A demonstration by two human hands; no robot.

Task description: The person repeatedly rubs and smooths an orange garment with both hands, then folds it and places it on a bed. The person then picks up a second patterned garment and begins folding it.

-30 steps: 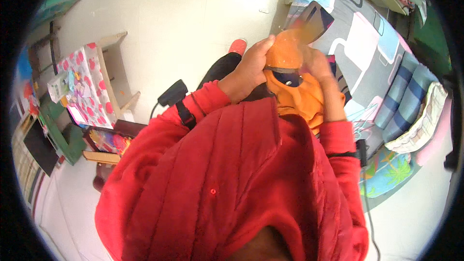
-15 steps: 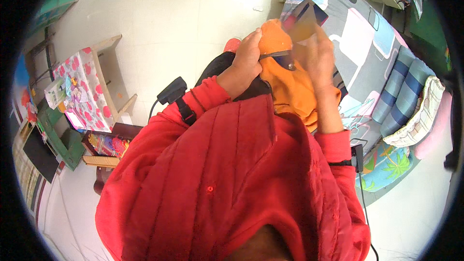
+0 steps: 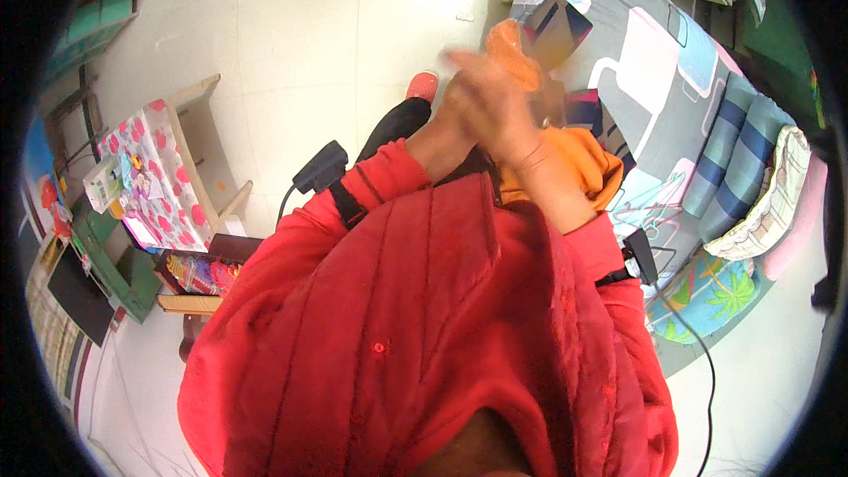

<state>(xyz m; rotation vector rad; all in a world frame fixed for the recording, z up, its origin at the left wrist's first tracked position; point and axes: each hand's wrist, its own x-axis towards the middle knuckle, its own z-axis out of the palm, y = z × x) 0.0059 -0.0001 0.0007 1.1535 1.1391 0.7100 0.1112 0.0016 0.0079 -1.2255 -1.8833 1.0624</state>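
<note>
Here, orange cloth [image 3: 587, 159] bright, rumpled in loose folds; right hand [image 3: 502, 106] across left hand [image 3: 454, 111], blurred: cannot tell grip.

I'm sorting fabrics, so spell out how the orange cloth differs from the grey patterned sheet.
The orange cloth looks mostly plain; the grey patterned sheet carries white, pink and blue shapes. The cloth is bunched in folds, the sheet spread out. The sheet looks larger than the cloth. Both appear soft fabric.
</note>
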